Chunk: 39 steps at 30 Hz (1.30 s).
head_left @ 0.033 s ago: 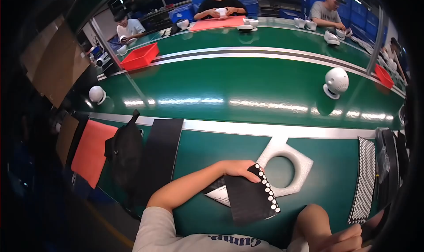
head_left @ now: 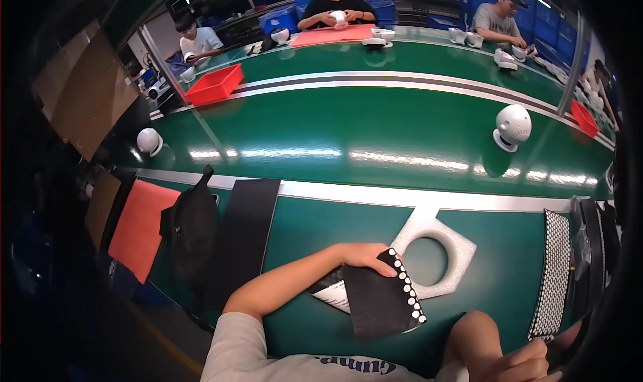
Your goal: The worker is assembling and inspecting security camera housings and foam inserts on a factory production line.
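Two hands are ours, and only one is at the work. Our left hand [head_left: 358, 255] lies on the near edge of the green desk [head_left: 315, 241], its fingers [head_left: 383, 270] together and pressed flat on the top edge of a black sheet [head_left: 378, 301]. That sheet carries a row of white dots along its right side and rests partly over a white paper [head_left: 333, 295]. Its long axis runs from the fingers down toward our body, tilted a little to the right. Just beside it, to the upper right, sits a white foam ring [head_left: 455, 244], touching or nearly touching the dotted edge. Our right hand [head_left: 522, 365] is low at the frame's bottom, well apart from the sheet; we cannot tell whether its fingers are curled on anything. So the left hand is the nearer.
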Each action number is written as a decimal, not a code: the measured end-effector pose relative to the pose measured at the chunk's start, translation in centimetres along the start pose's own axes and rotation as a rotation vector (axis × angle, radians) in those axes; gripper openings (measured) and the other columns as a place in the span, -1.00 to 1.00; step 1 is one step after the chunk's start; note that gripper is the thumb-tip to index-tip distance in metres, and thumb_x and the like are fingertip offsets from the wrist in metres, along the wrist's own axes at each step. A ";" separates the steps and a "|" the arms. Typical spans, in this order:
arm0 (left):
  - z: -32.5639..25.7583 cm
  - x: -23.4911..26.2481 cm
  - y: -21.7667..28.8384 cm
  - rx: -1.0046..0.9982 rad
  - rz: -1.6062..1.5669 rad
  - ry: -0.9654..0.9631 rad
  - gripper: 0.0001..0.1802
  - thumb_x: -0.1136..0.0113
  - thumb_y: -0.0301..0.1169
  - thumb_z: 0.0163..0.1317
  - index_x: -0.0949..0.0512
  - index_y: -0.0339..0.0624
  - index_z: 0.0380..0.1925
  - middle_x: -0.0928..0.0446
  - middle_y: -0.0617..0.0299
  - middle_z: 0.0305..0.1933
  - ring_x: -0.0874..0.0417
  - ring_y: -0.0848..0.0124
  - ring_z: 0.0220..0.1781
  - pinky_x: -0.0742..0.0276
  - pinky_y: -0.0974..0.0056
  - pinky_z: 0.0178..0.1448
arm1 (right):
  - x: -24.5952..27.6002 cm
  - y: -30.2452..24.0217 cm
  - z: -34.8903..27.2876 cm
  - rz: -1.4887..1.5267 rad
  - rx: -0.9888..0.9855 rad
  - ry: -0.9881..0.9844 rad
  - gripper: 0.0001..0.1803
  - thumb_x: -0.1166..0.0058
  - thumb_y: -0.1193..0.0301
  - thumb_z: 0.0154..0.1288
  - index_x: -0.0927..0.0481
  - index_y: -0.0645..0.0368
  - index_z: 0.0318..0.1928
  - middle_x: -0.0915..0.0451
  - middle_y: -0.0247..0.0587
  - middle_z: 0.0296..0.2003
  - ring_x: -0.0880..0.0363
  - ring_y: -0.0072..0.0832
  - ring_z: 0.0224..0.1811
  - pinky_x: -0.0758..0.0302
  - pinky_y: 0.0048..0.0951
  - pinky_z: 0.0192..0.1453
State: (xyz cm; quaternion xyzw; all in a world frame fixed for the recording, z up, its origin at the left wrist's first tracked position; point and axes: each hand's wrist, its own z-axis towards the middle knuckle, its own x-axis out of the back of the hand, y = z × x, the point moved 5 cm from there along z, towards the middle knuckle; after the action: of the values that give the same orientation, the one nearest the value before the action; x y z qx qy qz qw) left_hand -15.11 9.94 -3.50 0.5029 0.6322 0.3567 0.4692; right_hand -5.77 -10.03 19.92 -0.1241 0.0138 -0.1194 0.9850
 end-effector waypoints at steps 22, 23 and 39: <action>0.9 0.0 0.7 -0.023 0.159 0.018 -0.61 -0.20 -0.27 -0.05 -0.42 -0.26 -0.24 -0.45 0.30 -0.27 -0.40 0.55 -0.21 -0.32 0.42 -0.10 | 1.1 1.4 0.6 0.100 0.093 0.041 -0.54 0.27 0.29 0.28 -0.08 -0.35 0.19 -0.22 -0.47 -0.79 -0.01 -0.69 -0.84 0.04 -0.59 -0.68; 0.9 0.1 0.2 -0.040 0.134 0.032 -0.58 -0.22 -0.24 -0.06 -0.41 -0.26 -0.22 -0.44 0.30 -0.25 -0.39 0.53 -0.17 -0.29 0.41 -0.05 | 1.5 1.0 1.0 0.046 0.088 0.031 -0.54 0.26 0.28 0.28 -0.09 -0.35 0.18 -0.21 -0.48 -0.80 0.00 -0.70 -0.84 0.05 -0.59 -0.67; 0.3 0.2 0.7 0.027 0.085 0.019 -0.71 -0.16 -0.33 -0.04 -0.45 -0.26 -0.32 -0.44 0.33 -0.34 -0.39 0.58 -0.26 -0.30 0.45 -0.11 | 5.6 -1.5 2.2 -0.266 0.079 0.004 -0.59 0.32 0.44 0.19 -0.42 -0.33 -0.03 -0.12 -0.60 -0.85 0.11 -0.80 -0.86 0.11 -0.69 -0.63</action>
State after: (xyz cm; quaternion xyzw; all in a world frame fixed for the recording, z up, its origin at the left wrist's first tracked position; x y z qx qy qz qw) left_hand -14.59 10.29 -2.96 0.5321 0.6197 0.3723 0.4406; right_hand -0.54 -12.25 22.42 -0.0859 -0.0054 -0.2497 0.9645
